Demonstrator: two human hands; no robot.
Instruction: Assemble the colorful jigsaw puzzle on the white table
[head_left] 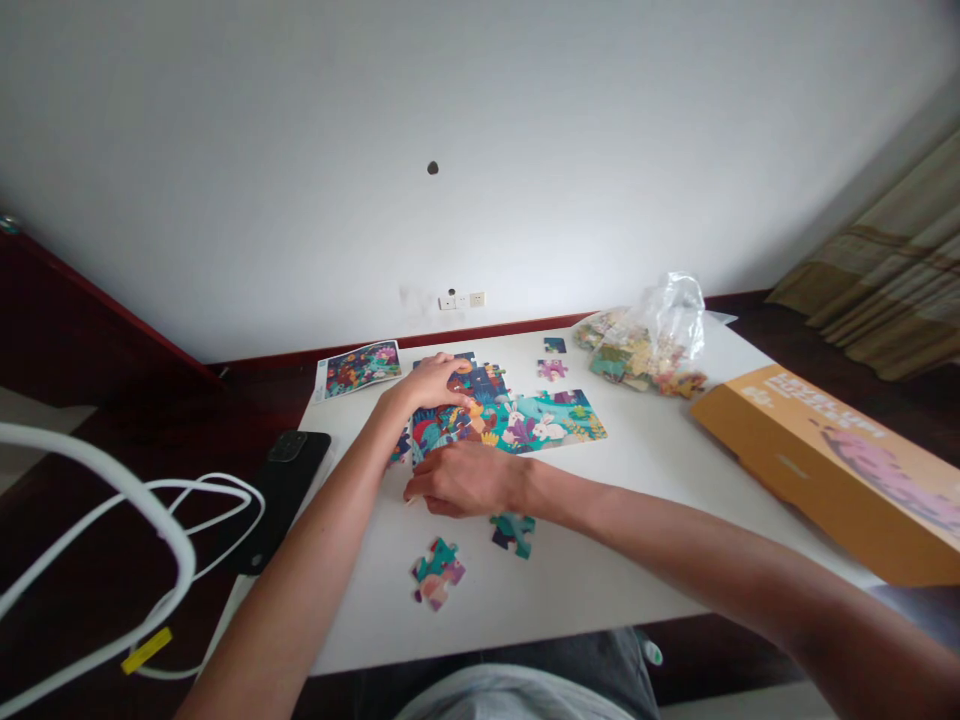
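Observation:
A partly joined jigsaw puzzle [555, 418] with white rabbits and bright plants lies on the white table. My left hand [441, 382] rests on its upper left part, thumb and fingers apart, holding nothing that I can see. Along the puzzle's lower left edge is my right hand [469, 478], its fingers curled together and pointing left; whatever they may hold is hidden. Close below that hand lies a teal puzzle piece [516, 535], partly covered by it. Nearer the front are some joined pink and teal pieces [438, 573]. Dark pieces [401, 445] show left of the puzzle.
Behind the puzzle lie a pink piece [553, 369] and a dark blue piece [554, 345]. A clear bag of pieces [645, 350] and an orange box [825, 460] occupy the right. A picture sheet [360, 370], black phone [289, 490] and white cable [172, 520] are left.

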